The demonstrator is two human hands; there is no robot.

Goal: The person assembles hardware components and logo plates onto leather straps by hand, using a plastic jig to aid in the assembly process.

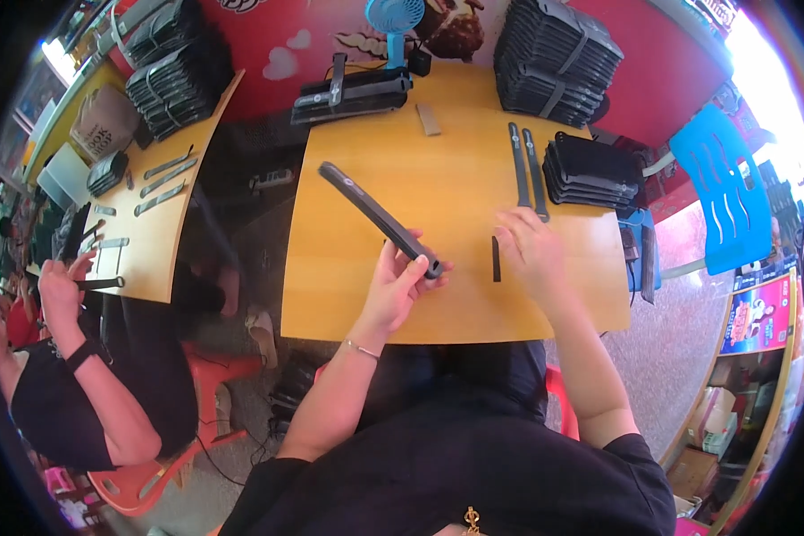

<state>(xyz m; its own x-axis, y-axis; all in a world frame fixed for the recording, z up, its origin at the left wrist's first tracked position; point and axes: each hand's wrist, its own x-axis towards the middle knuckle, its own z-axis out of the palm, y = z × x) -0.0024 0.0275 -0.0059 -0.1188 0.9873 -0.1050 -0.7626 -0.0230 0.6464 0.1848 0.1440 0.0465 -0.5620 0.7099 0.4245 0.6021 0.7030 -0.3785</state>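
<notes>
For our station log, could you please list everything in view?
Table: one, yellow-brown, centre
Held strap: one, dark grey, over table
Flat straps: two, grey, table's right
Short strip: one, black, table's right
Flat piece: one, tan, far side
Flat stack: one, black, right edge
Banded pile: one, dark grey, far right
Strap bundle: one, dark, far left
Fan: one, blue, far edge
Slatted chair: one, blue, right
Other chair: one, orange, lower left
Side table: one, pale wood, left
Co-worker: one, black top, left
Left hand: one, gripping strap
Right hand: one, over table
</notes>
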